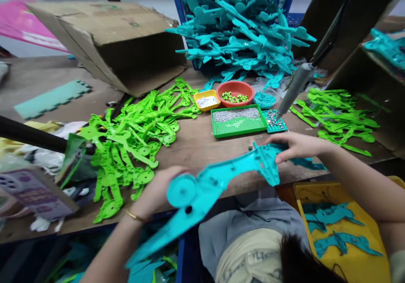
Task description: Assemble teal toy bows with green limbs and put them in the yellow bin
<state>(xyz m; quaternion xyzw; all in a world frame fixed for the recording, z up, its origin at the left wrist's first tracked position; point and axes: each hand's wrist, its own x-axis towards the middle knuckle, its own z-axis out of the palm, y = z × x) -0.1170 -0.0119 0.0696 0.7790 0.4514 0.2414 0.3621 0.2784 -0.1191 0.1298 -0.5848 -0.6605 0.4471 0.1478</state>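
Note:
A long teal plastic part [218,177] with a round disc at one end hangs above the table's front edge, tilted up to the right. My left hand [161,188] grips it beside the disc; most of those fingers are hidden behind the part. At its other end, by a ribbed crosspiece, my right hand [292,146] is closed around the plastic. Another teal piece [308,163] shows below my right wrist. Just beyond lie a green tray [238,128] of small metal bits and a small teal tray [275,121] with metal pieces.
Lime-green plastic parts are heaped left [139,139] and right [341,114]. Behind stand a red bowl [236,87], a yellow dish [207,93], a cardboard box [110,34] and a teal pile [240,34]. A grey cylindrical tool [295,87] hangs at right. A yellow bin [360,249] sits below.

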